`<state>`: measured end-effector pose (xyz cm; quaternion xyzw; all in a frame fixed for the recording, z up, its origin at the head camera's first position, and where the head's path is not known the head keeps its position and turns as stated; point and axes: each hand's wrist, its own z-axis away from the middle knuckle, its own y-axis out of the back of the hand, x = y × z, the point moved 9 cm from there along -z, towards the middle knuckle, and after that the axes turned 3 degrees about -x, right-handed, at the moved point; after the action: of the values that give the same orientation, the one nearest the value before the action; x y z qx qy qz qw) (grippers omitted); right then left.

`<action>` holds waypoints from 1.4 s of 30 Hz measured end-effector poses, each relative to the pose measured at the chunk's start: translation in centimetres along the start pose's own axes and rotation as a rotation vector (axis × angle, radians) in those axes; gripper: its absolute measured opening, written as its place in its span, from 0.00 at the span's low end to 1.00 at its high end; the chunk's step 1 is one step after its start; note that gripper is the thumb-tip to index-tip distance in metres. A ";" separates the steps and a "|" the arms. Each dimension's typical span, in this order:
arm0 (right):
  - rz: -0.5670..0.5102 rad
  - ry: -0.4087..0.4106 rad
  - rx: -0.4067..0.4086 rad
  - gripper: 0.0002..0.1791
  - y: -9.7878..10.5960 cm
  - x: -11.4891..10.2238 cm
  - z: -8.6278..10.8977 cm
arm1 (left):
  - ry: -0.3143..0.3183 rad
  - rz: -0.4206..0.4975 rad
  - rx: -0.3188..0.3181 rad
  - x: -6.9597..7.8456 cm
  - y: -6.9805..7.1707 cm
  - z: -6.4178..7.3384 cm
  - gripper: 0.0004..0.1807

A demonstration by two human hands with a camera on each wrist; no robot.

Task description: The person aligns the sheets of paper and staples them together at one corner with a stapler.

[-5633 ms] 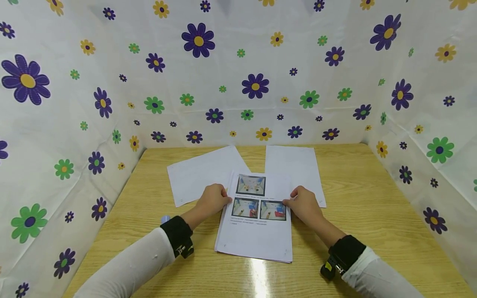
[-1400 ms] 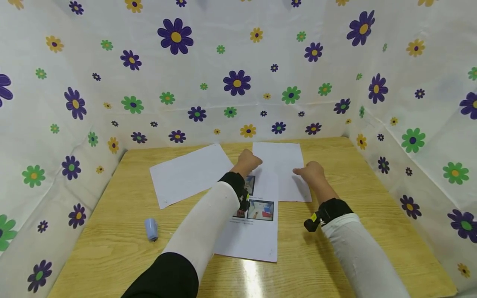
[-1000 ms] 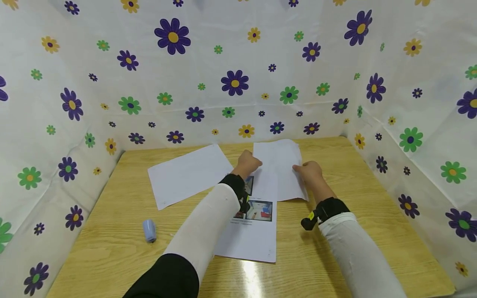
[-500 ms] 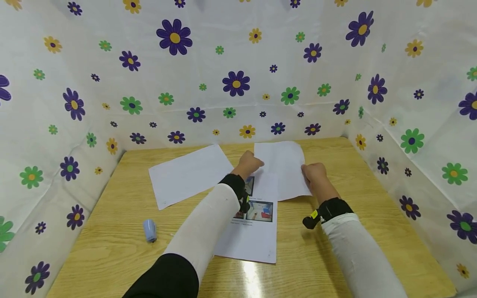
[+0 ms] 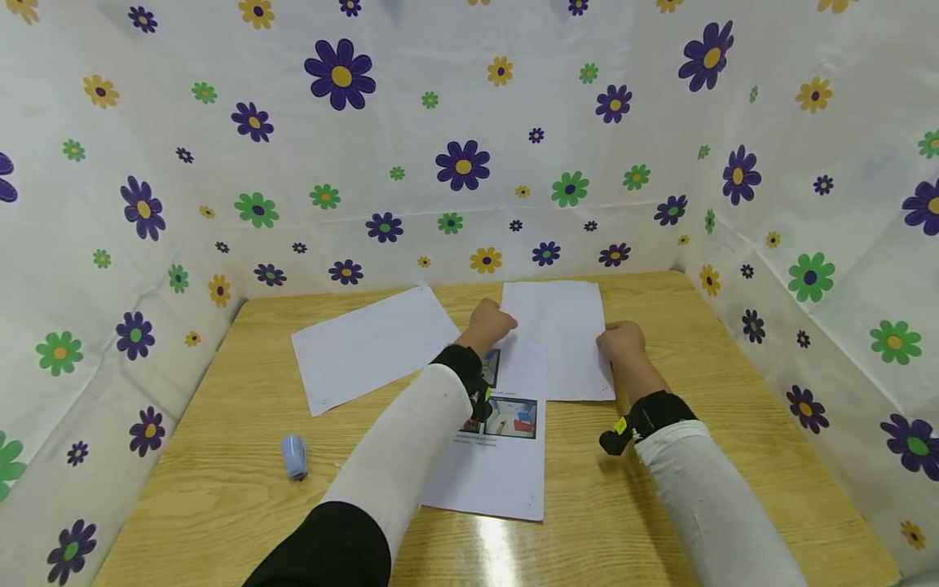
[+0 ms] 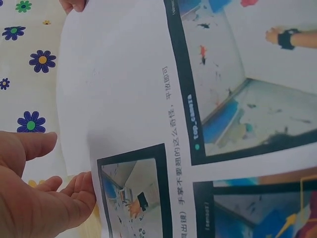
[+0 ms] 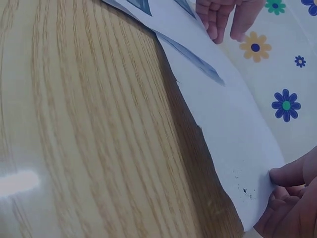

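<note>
At the back right of the table lies a white sheet of paper (image 5: 568, 322), its near-left part overlapped by the printed pages (image 5: 502, 481). My right hand (image 5: 623, 344) pinches the sheet's right edge between thumb and fingers; the right wrist view shows the paper (image 7: 237, 148) bowed a little off the wood. Over the far-left edge of the papers is my left hand (image 5: 490, 324). In the left wrist view, that hand's thumb stands apart from its fingers (image 6: 79, 191), which are at the paper's edge. The left forearm hides part of the printed pages.
Another white sheet (image 5: 374, 346) lies slanted at the back left. A small light-blue cylinder (image 5: 295, 456) rests on the wooden table (image 5: 213, 489) at front left. Flower-patterned cloth (image 5: 411, 163) walls the table at the back and sides.
Both hands have left the printed pages' sides for the back-right sheet. My right hand has taken its right edge; the sheet bulged up, then flattened and shifted slightly right. The left hand stayed there lately.
</note>
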<state>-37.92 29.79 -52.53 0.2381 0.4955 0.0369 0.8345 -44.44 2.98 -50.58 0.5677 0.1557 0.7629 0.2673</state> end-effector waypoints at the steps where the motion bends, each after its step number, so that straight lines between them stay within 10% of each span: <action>1: -0.008 0.007 0.001 0.27 0.0 -0.1 0.0 | -0.006 0.000 0.003 0.0 0.0 0.0 0.34; 23: -0.116 0.190 0.052 0.26 0.1 -1.7 0.1 | -0.059 -0.031 0.182 0.3 1.3 -1.1 0.22; 42: -0.182 0.335 0.193 0.19 2.4 -5.0 1.7 | -0.194 0.271 0.283 2.9 2.0 -0.8 0.15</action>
<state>-38.63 29.80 -46.74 0.2618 0.6481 -0.0470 0.7136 -46.23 3.15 -47.46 0.6859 0.1569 0.7044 0.0938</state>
